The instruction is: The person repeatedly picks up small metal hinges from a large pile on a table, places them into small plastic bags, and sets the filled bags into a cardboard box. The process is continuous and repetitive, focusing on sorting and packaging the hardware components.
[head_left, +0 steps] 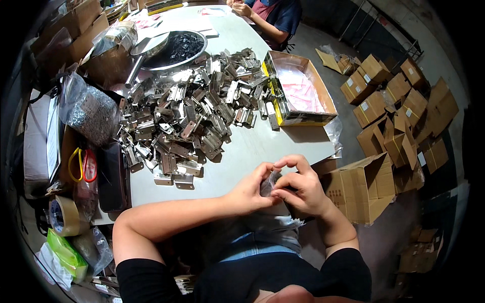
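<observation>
Head view, looking down at a pale work table (pixel 262 146). At 6 o'clock from the table's near edge, the left hand (pixel 248 193) and the right hand (pixel 302 188) meet above the lap, both pinching a small clear plastic bag (pixel 268 183) between them; the left thumb and fingers close on the bag's left side, the right fingers curl over its top and right side, and the fingertips of the two hands touch above it. What the bag contains cannot be told. At 11 o'clock from the hands, a broad heap of bent metal brackets (pixel 194 113) covers the middle of the table, its nearest pieces lying just short of the table's near edge. At 1 o'clock from the hands, an open yellow-sided cardboard box (pixel 302 91) holding pink-tinted plastic bags stands touching the heap's right margin. At 12 o'clock from the heap, a round metal pan (pixel 177 48) holds dark small parts. At 9 o'clock from the heap, a clear sack of metal parts (pixel 88 108) rests at the table's left edge, with yellow and red scissors handles (pixel 82 164) below it and a tape roll (pixel 63 216) lower still. At 3 o'clock from the hands, brown cartons (pixel 394 108) lie piled on the floor. Another person's forearm (pixel 260 20) rests at the table's far end.
</observation>
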`<action>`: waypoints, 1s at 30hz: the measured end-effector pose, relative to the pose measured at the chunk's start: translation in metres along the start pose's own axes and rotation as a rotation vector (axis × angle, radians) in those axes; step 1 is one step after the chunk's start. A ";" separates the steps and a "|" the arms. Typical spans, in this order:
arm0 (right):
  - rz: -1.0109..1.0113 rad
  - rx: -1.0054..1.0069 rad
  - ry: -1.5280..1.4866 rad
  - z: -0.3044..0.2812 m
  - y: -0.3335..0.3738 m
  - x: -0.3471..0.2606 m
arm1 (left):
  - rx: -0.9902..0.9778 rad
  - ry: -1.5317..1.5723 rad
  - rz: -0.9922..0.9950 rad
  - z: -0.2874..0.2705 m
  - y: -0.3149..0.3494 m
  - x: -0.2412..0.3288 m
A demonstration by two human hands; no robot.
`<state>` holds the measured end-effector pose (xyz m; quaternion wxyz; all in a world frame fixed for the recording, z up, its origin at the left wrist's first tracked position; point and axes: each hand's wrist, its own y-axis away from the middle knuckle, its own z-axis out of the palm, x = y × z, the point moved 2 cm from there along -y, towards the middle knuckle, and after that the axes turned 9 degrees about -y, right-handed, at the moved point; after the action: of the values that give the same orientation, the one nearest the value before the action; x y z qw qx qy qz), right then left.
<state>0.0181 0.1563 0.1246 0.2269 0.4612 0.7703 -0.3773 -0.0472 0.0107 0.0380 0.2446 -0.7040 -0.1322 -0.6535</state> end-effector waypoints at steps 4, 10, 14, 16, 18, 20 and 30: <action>-0.150 0.015 0.046 0.001 -0.022 -0.009 | 0.282 -0.396 0.194 -0.013 -0.004 0.009; -0.063 -0.047 -0.058 -0.002 -0.034 0.018 | 0.347 -0.336 0.120 -0.025 -0.013 0.011; 0.022 -0.022 -0.108 0.000 -0.035 0.018 | 0.378 -0.405 0.076 -0.026 -0.012 0.005; 0.048 -0.014 -0.105 0.002 -0.036 0.024 | 0.377 -0.431 0.071 -0.027 -0.012 0.002; 0.068 -0.016 -0.109 0.003 -0.037 0.031 | 0.381 -0.469 0.075 -0.026 -0.011 -0.001; 0.117 0.010 -0.116 0.001 -0.033 0.033 | 0.387 -0.387 -0.013 -0.026 -0.011 0.003; 0.359 0.157 -0.366 -0.002 -0.028 0.042 | 0.510 -0.059 0.130 -0.024 -0.008 -0.003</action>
<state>-0.0261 0.1726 0.1074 0.3893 0.5305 0.5907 -0.4670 -0.0725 0.0055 0.0371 0.4517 -0.6453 -0.2544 -0.5611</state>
